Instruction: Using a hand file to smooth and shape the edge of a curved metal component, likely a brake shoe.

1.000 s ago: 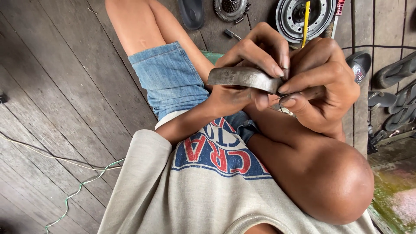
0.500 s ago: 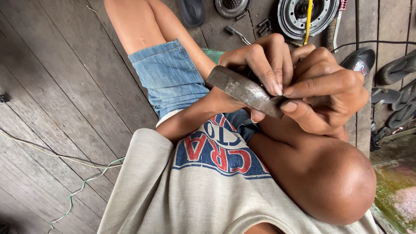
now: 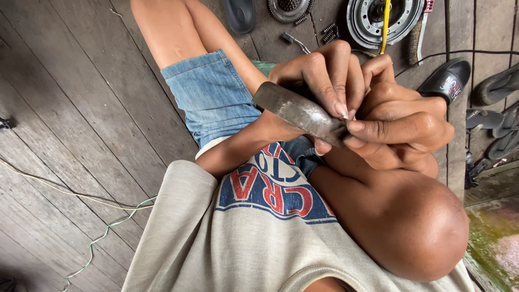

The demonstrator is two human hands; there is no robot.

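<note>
The curved metal piece (image 3: 303, 113), dull grey and shaped like a shallow arc, sits in both hands above the person's lap, tilted down towards the right side of the view. The plank floor (image 3: 70, 135) is the largest thing here, weathered wood running under everything. On it, near the top edge, lies a round metal drum (image 3: 378, 21) with a yellow-handled tool (image 3: 385, 24) standing in its hollow; nothing else shows inside it. A smaller toothed gear part (image 3: 286, 8) lies just beside it, with a few small springs (image 3: 327, 30) scattered between the two. Dark sandals (image 3: 448, 81) rest on the boards at the right. A thin green and white wire (image 3: 108, 227) trails across the floor at the left.

The left hand (image 3: 319, 75) curls over the top of the piece, fingers pressed down along its outer face. The right hand (image 3: 403, 127) pinches its lower end between thumb and forefinger.

The grip looks tight but narrow; if the right thumb slips off the smooth edge, the piece could drop onto the lap or the boards, and the edge could nick a fingertip.
</note>
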